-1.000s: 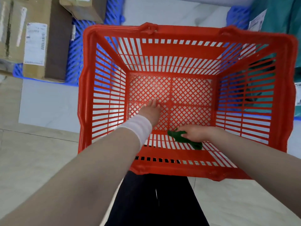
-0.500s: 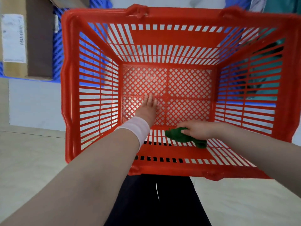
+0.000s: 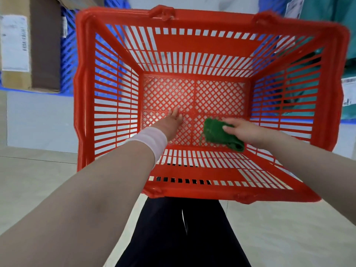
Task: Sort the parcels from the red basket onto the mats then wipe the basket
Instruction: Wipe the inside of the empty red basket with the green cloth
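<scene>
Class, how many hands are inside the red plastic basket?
2. The left hand rests on the mesh floor of the red plastic basket, left of centre; the right hand presses a folded green cloth beside it. None looks hidden.

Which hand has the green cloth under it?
The right hand presses the green cloth onto the floor of the red basket. The left hand, with the pink wristband, rests flat, holding nothing.

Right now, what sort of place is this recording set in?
Probably a parcel sorting or storage area: labelled cardboard boxes on blue slatted mats over a tiled floor, teal mailer bags with shipping labels, and an emptied red basket with a green cloth on its bottom.
</scene>
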